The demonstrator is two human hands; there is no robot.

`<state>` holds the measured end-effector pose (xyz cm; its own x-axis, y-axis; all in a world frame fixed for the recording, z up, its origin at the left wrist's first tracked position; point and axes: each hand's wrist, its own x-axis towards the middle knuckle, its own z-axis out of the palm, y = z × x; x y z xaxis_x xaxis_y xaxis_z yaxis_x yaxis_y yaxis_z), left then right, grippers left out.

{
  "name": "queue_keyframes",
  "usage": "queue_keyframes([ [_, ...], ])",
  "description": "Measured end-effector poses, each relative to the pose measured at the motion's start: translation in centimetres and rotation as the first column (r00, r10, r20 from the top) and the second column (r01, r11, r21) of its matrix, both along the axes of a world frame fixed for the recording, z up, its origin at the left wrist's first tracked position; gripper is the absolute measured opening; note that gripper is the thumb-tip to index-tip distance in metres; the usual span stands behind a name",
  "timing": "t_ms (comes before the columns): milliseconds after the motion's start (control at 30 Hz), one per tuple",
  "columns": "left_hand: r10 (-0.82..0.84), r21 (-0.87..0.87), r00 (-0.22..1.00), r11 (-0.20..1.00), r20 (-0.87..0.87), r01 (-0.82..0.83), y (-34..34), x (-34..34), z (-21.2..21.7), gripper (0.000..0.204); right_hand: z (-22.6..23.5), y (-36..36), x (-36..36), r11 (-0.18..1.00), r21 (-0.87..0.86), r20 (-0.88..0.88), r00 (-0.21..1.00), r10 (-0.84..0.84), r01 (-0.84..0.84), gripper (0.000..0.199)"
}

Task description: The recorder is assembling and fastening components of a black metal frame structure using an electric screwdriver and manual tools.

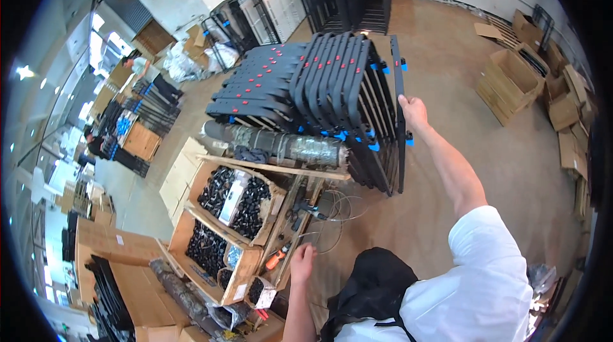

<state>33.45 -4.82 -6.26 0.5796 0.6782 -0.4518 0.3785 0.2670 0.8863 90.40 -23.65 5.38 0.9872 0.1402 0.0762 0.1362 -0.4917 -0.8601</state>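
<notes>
Cartons (511, 77) beyond racks (338, 80), floor (447, 169)

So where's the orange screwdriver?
In the head view, the orange screwdriver lies low and left of centre on the wooden bench, just left of the left hand, beside boxes of black parts.

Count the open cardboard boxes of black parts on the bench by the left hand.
2: the far box beside the wrapped roll, and the near box left of the left hand. Others may be hidden.

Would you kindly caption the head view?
Right hand grasps an upright black slatted panel; left hand rests near an orange-handled tool.
</notes>
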Motion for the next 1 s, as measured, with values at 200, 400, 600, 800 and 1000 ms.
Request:
queue_keyframes([
  [200, -0.494, 0.373, 0.867, 0.816, 0.057, 0.441, -7.1, 22.0, 10.1, 0.043, 0.9, -10.5, -12.9, 0.994, 0.026, -0.127, 0.986, 0.109, -0.107, 0.046],
  [400, -0.407, -0.398, 0.78, 0.691, 0.476, 0.604, -20.5, 31.8, 16.8, 0.039, -16.5, -24.1, -21.2, 0.783, 0.577, -0.579, 0.793, 0.192, 0.232, 0.064],
  [600, -0.417, -0.21, 0.873, 0.857, 0.254, 0.471, -22.6, 25.7, 14.9, 0.034, -31.1, -17.3, -28.8, 0.754, 0.373, -0.907, 0.04, 0.42, 0.541, 0.093],
  [800, -0.503, -0.279, 0.839, 0.792, 0.207, 0.543, -16.6, 13.6, 17.7, 0.033, -36.8, -22.2, -37.1, 0.704, 0.374, -0.925, 0.186, 0.332, 0.604, 0.074],
  [1000, -0.114, 0.03, 0.993, 0.993, 0.031, 0.113, -6.3, -0.1, 15.8, 0.031, -26.8, -12.4, -34.5, 0.575, 0.296, -0.947, 0.312, 0.075, 0.762, 0.047],
])
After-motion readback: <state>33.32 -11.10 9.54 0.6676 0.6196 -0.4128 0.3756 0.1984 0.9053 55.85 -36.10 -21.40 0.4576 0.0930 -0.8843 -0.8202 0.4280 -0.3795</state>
